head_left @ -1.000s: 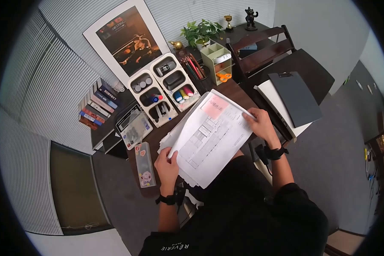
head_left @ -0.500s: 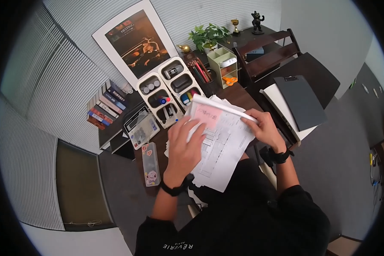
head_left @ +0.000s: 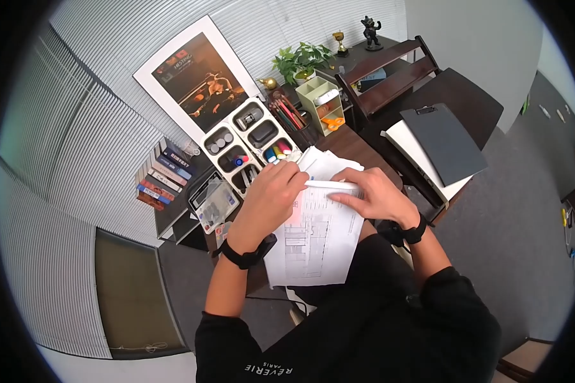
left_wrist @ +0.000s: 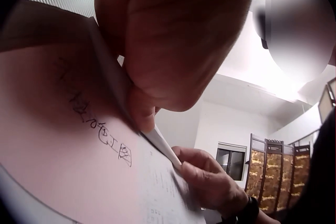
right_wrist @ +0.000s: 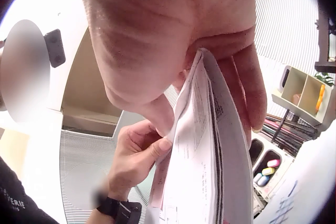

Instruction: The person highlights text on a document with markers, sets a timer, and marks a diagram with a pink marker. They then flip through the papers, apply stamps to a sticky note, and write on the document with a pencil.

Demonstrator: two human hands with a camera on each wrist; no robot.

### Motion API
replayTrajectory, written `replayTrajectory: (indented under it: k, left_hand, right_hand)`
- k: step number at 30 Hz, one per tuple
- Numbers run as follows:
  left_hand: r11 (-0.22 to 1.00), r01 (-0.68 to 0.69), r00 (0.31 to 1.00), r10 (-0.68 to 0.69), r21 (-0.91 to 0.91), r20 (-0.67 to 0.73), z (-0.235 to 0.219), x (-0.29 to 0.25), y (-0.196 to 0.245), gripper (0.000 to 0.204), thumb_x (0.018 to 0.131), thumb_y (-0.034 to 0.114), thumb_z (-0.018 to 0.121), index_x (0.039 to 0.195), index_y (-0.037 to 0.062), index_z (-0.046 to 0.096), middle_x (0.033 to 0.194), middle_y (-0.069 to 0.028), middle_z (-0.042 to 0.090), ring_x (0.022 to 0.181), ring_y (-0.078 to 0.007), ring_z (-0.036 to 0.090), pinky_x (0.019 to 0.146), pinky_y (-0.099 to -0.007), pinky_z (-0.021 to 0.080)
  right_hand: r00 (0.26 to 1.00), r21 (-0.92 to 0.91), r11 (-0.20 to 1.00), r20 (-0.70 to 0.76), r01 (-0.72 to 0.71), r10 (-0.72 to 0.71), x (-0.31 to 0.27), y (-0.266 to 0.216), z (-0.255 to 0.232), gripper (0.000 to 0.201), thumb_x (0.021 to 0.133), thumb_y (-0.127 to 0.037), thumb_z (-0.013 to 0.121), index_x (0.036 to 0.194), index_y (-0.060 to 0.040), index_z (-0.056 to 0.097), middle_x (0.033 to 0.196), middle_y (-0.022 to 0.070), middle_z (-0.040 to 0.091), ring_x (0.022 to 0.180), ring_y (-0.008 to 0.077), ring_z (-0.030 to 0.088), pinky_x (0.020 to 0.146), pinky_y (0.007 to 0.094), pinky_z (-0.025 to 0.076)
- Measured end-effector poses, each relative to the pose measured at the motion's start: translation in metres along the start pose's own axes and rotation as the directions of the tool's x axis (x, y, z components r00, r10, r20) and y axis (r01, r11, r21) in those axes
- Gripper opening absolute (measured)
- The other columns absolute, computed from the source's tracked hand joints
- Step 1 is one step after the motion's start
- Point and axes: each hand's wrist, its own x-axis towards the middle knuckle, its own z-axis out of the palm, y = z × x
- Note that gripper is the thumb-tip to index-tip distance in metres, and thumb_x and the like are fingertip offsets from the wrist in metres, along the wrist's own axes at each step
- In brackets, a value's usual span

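Observation:
A few printed sheets with a floor-plan drawing [head_left: 313,252] stand tilted over the desk front, their top edge between my hands. With thumb and curled fingers, my left hand [head_left: 271,198] pinches the top edge at its left end. At the right end my right hand [head_left: 380,199] grips the same edge, thumb on the near face and fingers behind, as the right wrist view shows. A pink note [left_wrist: 68,129] with handwriting is on the front sheet beside my left thumb; in the head view my left hand partly hides it. More loose papers [head_left: 326,164] lie behind on the desk.
Beyond the papers stands a white organizer [head_left: 244,137] with pens and small items. A green caddy [head_left: 319,102] holds orange scissors [head_left: 332,123]. At left are a clear case [head_left: 216,204] and books [head_left: 163,172]; at right, a dark clipboard [head_left: 444,143].
My left hand has left the sheets' lower left side and moved up to the top edge. My right hand has shifted inward along that edge. The sheets are now more upright.

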Motion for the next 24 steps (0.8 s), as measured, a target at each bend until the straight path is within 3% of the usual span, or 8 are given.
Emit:
replayTrajectory:
  k: [2, 7, 13, 15, 19, 22, 24]
  left_hand:
    - [0.999, -0.01, 1.0, 0.01, 0.048, -0.006, -0.006, 0.003, 0.005, 0.014, 0.081, 0.005, 0.071, 0.094, 0.0028, 0.066, 0.09, -0.0092, 0.06, 0.089, -0.0277, 0.061, 0.079, -0.0383, 0.047]
    - [0.992, -0.024, 0.996, 0.035, 0.12, -0.087, -0.028, 0.013, 0.012, 0.016, 0.08, 0.005, 0.071, 0.095, 0.0037, 0.066, 0.09, -0.0085, 0.059, 0.086, -0.0275, 0.06, 0.074, -0.0386, 0.047]
    - [0.995, 0.002, 1.0, -0.002, 0.097, 0.002, -0.043, 0.012, 0.014, 0.018, 0.08, 0.006, 0.071, 0.097, 0.003, 0.066, 0.087, -0.0087, 0.06, 0.081, -0.0285, 0.06, 0.074, -0.0393, 0.048]
    - [0.985, -0.009, 0.998, -0.002, 0.173, 0.063, -0.041, 0.01, 0.012, 0.015, 0.082, 0.007, 0.07, 0.096, 0.0026, 0.066, 0.086, -0.0104, 0.061, 0.08, -0.0295, 0.061, 0.075, -0.0395, 0.049]
    - [0.986, 0.009, 0.994, -0.027, 0.164, 0.108, -0.04, 0.007, 0.008, 0.013, 0.084, 0.009, 0.069, 0.094, 0.0022, 0.065, 0.085, -0.012, 0.061, 0.082, -0.0303, 0.062, 0.075, -0.0398, 0.049]
    - [0.997, 0.054, 0.991, -0.06, 0.052, 0.12, -0.045, 0.006, 0.012, 0.012, 0.085, 0.01, 0.069, 0.093, 0.0017, 0.065, 0.084, -0.0126, 0.061, 0.081, -0.0316, 0.063, 0.073, -0.0403, 0.05]
    - [0.983, 0.157, 0.986, -0.151, -0.091, 0.073, -0.047, 0.007, 0.019, 0.013, 0.086, 0.012, 0.07, 0.093, 0.0015, 0.065, 0.082, -0.0129, 0.06, 0.078, -0.0324, 0.063, 0.069, -0.0409, 0.05]
  right_hand:
    - [0.999, -0.004, 1.0, 0.04, -0.009, 0.01, 0.007, -0.005, -0.004, 0.02, 0.091, -0.022, 0.07, 0.1, -0.0043, 0.069, 0.069, 0.0191, 0.064, 0.064, 0.0375, 0.063, 0.059, 0.0419, 0.047]
    - [0.998, -0.096, 0.993, 0.002, 0.063, -0.064, 0.02, -0.019, -0.019, 0.018, 0.092, -0.022, 0.069, 0.097, -0.0048, 0.068, 0.065, 0.0183, 0.062, 0.061, 0.0383, 0.062, 0.057, 0.0438, 0.046]
    - [0.993, -0.145, 0.983, -0.009, 0.112, -0.114, 0.022, -0.024, -0.021, 0.019, 0.094, -0.023, 0.066, 0.094, -0.0039, 0.067, 0.064, 0.0194, 0.06, 0.062, 0.0396, 0.06, 0.056, 0.0454, 0.045]
    - [0.992, -0.165, 0.978, 0.0, 0.126, -0.128, 0.023, -0.025, -0.02, 0.02, 0.095, -0.023, 0.066, 0.092, -0.0034, 0.067, 0.063, 0.0198, 0.059, 0.062, 0.0402, 0.06, 0.056, 0.046, 0.045]
    - [0.99, -0.249, 0.961, 0.102, 0.124, -0.101, 0.026, -0.029, -0.022, 0.022, 0.095, -0.023, 0.065, 0.087, -0.0028, 0.064, 0.06, 0.02, 0.056, 0.061, 0.041, 0.058, 0.055, 0.0473, 0.043]
    - [0.988, -0.275, 0.953, 0.115, 0.13, -0.101, 0.026, -0.032, -0.021, 0.022, 0.095, -0.022, 0.065, 0.085, -0.0027, 0.064, 0.06, 0.0197, 0.056, 0.061, 0.0409, 0.058, 0.055, 0.0474, 0.043]
    - [0.989, -0.288, 0.948, 0.106, 0.132, -0.105, 0.026, -0.034, -0.021, 0.022, 0.095, -0.022, 0.066, 0.085, -0.0026, 0.064, 0.06, 0.0195, 0.056, 0.061, 0.0407, 0.058, 0.055, 0.0472, 0.043]
